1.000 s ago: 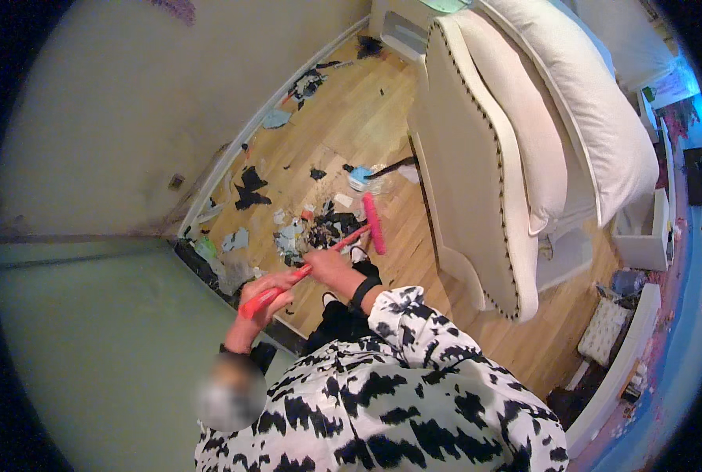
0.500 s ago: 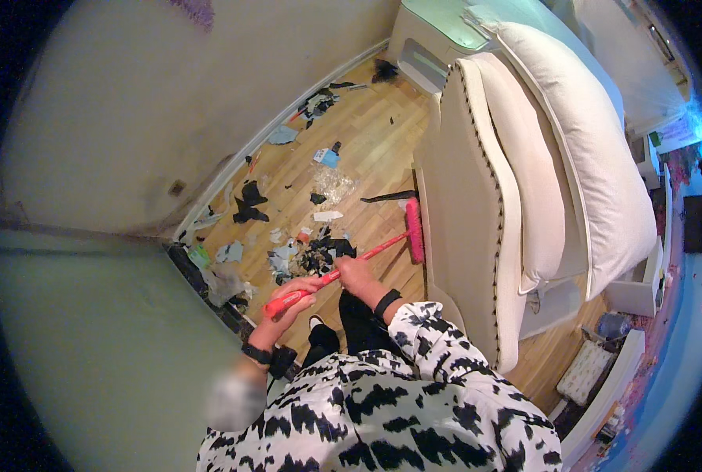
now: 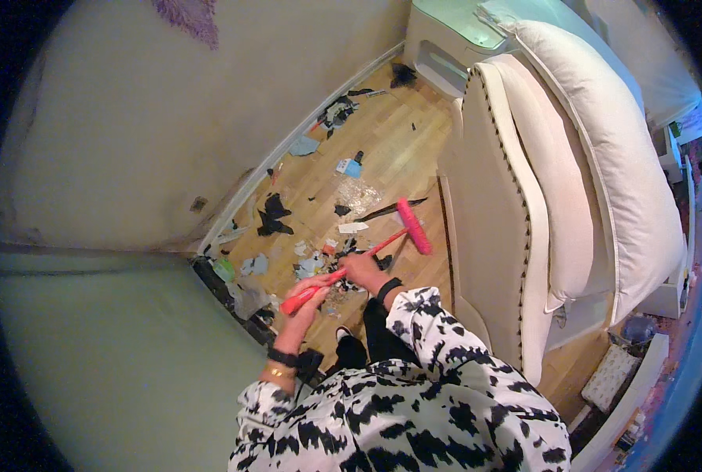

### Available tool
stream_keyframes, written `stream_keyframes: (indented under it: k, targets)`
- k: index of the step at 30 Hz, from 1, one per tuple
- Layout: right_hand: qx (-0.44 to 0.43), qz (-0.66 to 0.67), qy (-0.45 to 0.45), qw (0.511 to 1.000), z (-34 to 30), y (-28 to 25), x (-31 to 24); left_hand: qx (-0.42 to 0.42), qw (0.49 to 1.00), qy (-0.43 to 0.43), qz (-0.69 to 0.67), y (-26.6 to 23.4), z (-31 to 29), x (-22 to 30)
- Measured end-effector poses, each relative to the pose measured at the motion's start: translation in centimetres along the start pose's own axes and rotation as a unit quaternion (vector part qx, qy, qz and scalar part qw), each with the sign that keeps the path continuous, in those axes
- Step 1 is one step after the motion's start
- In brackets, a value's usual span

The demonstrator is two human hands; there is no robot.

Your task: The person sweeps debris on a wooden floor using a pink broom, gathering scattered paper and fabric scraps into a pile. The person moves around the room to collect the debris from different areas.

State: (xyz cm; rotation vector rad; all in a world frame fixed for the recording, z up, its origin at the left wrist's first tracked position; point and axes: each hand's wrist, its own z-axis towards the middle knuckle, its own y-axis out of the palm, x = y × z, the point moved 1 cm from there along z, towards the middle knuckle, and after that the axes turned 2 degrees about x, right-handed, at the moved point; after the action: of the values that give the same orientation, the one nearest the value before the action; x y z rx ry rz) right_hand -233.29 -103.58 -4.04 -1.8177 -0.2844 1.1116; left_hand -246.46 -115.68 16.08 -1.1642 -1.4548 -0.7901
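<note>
A broom with a red handle and a bristly pink head (image 3: 414,226) slants across the wooden floor, its head a little left of the cream sofa (image 3: 489,212). My left hand (image 3: 308,297) is wrapped round the handle near its top end. Lower down the shaft, my right hand (image 3: 364,272) grips it too. Under and past my hands lies a pile of torn paper and dark scraps (image 3: 312,263), partly hidden by them. A long black strip (image 3: 390,208) lies by the broom head, close to a white piece (image 3: 352,227) and crumpled clear plastic (image 3: 357,194).
Black scraps (image 3: 274,215), a blue-and-white packet (image 3: 349,167) and grey paper (image 3: 304,146) are scattered toward the wall. Plastic bags (image 3: 249,299) lie along the left edge. A white cabinet (image 3: 437,55) stands in the far corner. Pillows (image 3: 603,149) lean on the sofa.
The broom head has moved left, away from the sofa base, to the end of the black strip. Both hands keep their grip on the handle. My view has shifted slightly.
</note>
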Motion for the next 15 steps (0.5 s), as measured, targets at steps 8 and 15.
stream_keyframes:
  k: [8, 15]
  targets:
    - [-0.007, 0.068, -0.118, 0.991, 0.0, -4.1, -16.5, 0.028, 0.989, 0.111, 0.093, -9.0, -8.1, 8.3]
    - [0.000, 0.055, -0.053, 0.997, -5.9, -5.0, -14.1, -0.033, 0.997, 0.067, 0.027, -7.4, -9.8, 4.4]
